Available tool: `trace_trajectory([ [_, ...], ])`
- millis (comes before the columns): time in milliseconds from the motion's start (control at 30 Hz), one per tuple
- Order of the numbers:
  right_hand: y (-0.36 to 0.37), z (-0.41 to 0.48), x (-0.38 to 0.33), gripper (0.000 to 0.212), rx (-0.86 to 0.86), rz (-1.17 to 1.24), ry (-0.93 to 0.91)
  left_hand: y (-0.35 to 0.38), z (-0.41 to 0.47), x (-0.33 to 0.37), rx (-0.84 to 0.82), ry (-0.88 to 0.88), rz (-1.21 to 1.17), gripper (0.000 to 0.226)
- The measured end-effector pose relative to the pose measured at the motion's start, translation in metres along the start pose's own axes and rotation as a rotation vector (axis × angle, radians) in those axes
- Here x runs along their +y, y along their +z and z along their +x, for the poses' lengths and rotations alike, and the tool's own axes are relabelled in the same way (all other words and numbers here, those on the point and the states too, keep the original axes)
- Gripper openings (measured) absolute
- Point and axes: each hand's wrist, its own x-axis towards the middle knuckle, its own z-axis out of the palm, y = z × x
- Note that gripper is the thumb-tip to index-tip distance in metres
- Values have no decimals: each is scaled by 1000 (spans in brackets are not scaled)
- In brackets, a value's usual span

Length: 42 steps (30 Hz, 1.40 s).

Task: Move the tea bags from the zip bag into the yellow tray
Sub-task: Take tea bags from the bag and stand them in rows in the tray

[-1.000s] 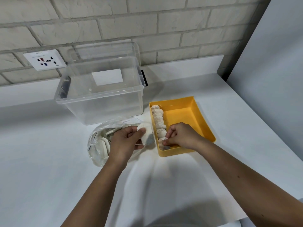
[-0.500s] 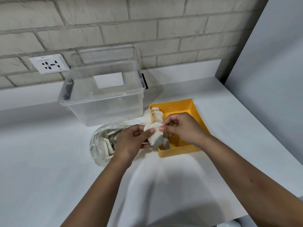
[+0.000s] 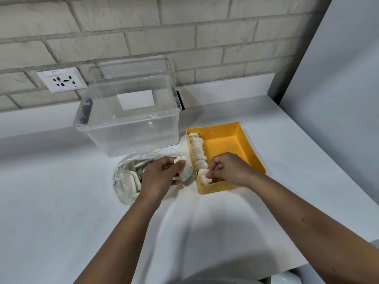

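While my right hand sets a tea bag down at the near end of the yellow tray, my left hand waits at the mouth of the zip bag with the next tea bag pinched between thumb and fingers; I judge this split lets one hand feed while the other places. My right grip is narrow, thumb and fingertips closed on the top edge of the bag being seated, so I can stand it on edge against its neighbour; my left grip is likewise closed on its bag, held just at 9 o'clock of the tray's near corner. The row of tea bags runs along the tray's 9 o'clock wall, its long axis pointing from 6 towards 12 o'clock, each bag leaning on the next; the rest of the tray floor, towards 3 o'clock, is bare, presumably kept for further rows. The zip bag lies slumped on the desk at 9 o'clock of the tray, mouth turned towards it to shorten each carry; many bags remain inside, so I judge the task well short of halfway. A clear plastic bin stands at 12 o'clock of the zip bag, uninvolved.
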Motion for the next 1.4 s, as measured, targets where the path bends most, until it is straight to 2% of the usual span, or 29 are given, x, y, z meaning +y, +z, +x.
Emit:
trace_trajectory([
  [167, 3, 2, -3, 19, 50, -85, -11, -1, 0, -2, -18, 0, 22, 16],
  [333, -12, 0, -16, 29, 83, 40, -123, 6, 5, 11, -74, 42, 26, 7],
  [433, -17, 2, -27, 22, 95, 122, -171, 15, 13, 23, -97, 84, 41, 3],
  [567, -21, 10, -24, 11, 209, 173, -193, 28, 24, 34, -104, 145, 116, 6],
  [700, -28, 24, -4, 11, 287, 160, -95, 25, 39, 30, -28, 175, 218, 5],
  [800, -39, 41, 8, 9, 344, 248, 37, 20, 50, 23, 114, 249, 548, 8],
  [933, -38, 71, 19, 16, 354, 98, 101, 24, 53, 19, 144, 231, 738, 20],
  [1067, -26, 96, 26, 20, 362, 55, 136, 28, 57, 15, 119, 196, 796, 26],
  [1400, -16, 115, 27, 23, 425, -29, 149, 31, 59, 11, 116, 177, 809, 19],
])
